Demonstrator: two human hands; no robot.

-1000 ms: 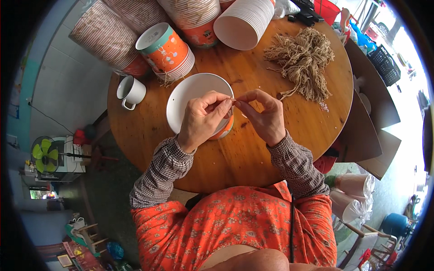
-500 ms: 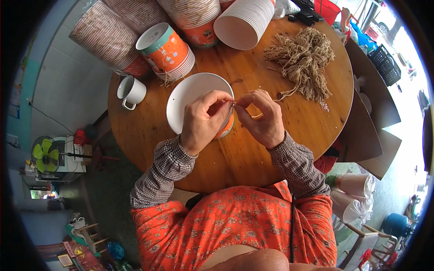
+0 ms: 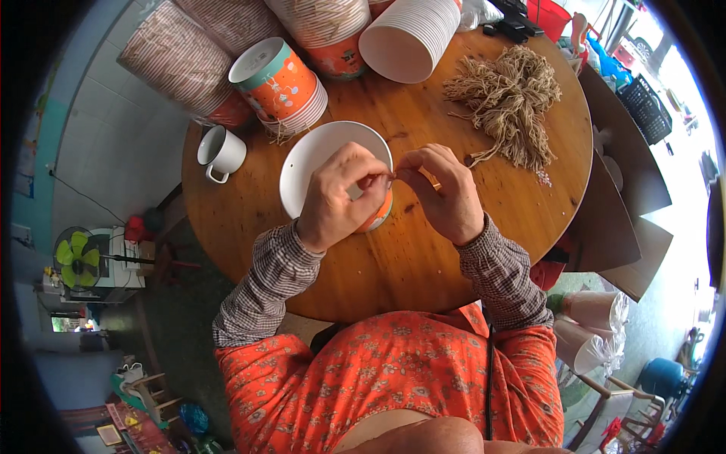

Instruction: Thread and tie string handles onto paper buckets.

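My left hand and my right hand meet fingertip to fingertip above the table, both pinched closed. Between them is a thin strand that looks like cord, mostly hidden by the fingers. Just under and behind my left hand a white paper bucket lies tilted, its mouth toward the upper left. A small dark hole shows near its rim, and a bit of its orange printed side shows below the fingers. Beyond my right hand lies a loose bundle of tan twine.
The round wooden table carries a white enamel mug at left. At the back stand an upturned orange bucket stack, several taller bucket stacks and a white nested stack on its side. Cardboard leans at the table's right.
My right hand has shifted slightly right and turned a little. My left hand has moved slightly left and up. Their fingertips still meet; bucket and twine bundle stay put.
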